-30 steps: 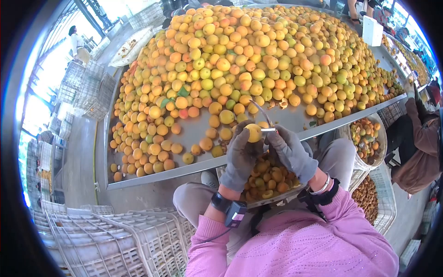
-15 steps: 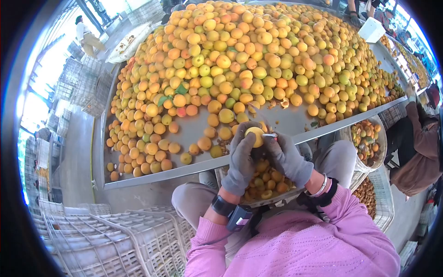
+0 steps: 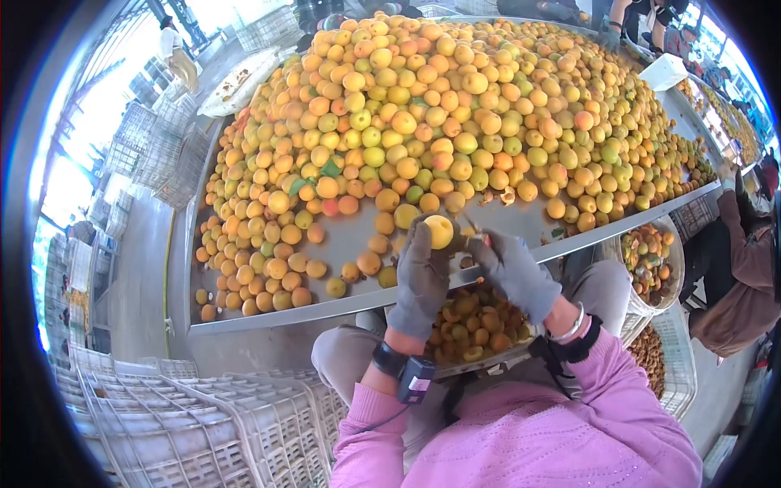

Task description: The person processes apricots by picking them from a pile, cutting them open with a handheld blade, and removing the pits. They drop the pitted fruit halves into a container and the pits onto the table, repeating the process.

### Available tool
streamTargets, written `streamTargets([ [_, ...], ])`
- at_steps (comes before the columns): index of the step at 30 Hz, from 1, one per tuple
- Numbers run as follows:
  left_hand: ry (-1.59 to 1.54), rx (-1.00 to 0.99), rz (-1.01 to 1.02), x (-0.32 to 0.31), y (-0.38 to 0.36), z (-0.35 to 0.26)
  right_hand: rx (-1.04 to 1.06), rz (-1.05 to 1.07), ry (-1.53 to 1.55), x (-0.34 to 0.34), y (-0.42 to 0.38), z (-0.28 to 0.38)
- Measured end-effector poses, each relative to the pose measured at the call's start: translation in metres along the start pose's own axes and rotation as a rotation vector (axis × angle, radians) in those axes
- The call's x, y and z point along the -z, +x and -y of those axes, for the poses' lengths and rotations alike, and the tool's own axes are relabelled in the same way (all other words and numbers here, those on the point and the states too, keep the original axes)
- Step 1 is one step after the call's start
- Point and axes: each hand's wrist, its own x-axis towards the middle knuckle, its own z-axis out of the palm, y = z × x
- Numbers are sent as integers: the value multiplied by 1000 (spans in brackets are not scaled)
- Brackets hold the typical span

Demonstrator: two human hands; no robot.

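My left hand (image 3: 421, 281), in a grey glove, grips a yellow apricot (image 3: 440, 232) between thumb and fingers at the table's near edge. Close beside it, my right hand (image 3: 518, 276), gloved too, is closed around a small knife (image 3: 486, 239); a bit of its reddish handle shows, and its thin blade is hard to make out. Below both hands, between my knees, a container holds apricot pieces (image 3: 473, 325), several cut open. A large heap of whole apricots (image 3: 455, 122) covers much of the metal table (image 3: 521, 215) in front of me.
The table's raised metal rim (image 3: 342, 307) runs just ahead of my knees. White plastic crates (image 3: 187, 423) stand at my left. To the right are a bucket of apricot scraps (image 3: 648, 260) and a crate of brown pits (image 3: 647, 358). A co-worker in brown (image 3: 752, 276) sits beyond them.
My right hand has drawn slightly away from the apricot, and my left hand has turned it so more of it shows. The camera view has shifted a little.
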Motion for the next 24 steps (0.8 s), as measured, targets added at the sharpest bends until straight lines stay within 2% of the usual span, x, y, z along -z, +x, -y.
streamTargets([
  [2, -267, 144, 160, -8, -6, -3, 79, -17, 4, -8, -11, 2],
  [4, -263, 169, 128, -16, -15, -5, 155, -28, 5, -13, -16, 5],
  [6, -254, 189, 91, -14, -19, -2, 15, 22, 23, -17, -17, 8],
  [7, -251, 178, 149, -9, -16, 4, 17, 22, 21, -24, -17, 5],
  [8, -249, 169, 208, -6, -14, 9, 41, -45, 22, -33, -17, -3],
  [10, -256, 156, 192, -2, -12, 10, 85, -106, 6, -32, -12, -2],
  [12, -247, 153, 181, -3, -14, 7, -12, 8, -12, -21, -9, 2],
  [15, -308, 173, 205, -11, -13, 6, 78, -60, 96, -14, -13, 2],
  [18, -225, 216, 218, -4, -16, -10, 80, 31, 157, -4, -22, 15],
  [20, -1, 168, 220, -13, -16, -39, 53, 90, 105, 6, -25, 23],
  [21, 48, 250, 243, -17, -16, -55, 31, 142, 49, 10, -27, 24],
  [22, 46, 251, 245, -12, -11, -58, 30, 140, 47, 10, -28, 24],
  [24, 110, 131, 456, -1, 1, -56, 44, 210, 54, 10, -28, 26],
])
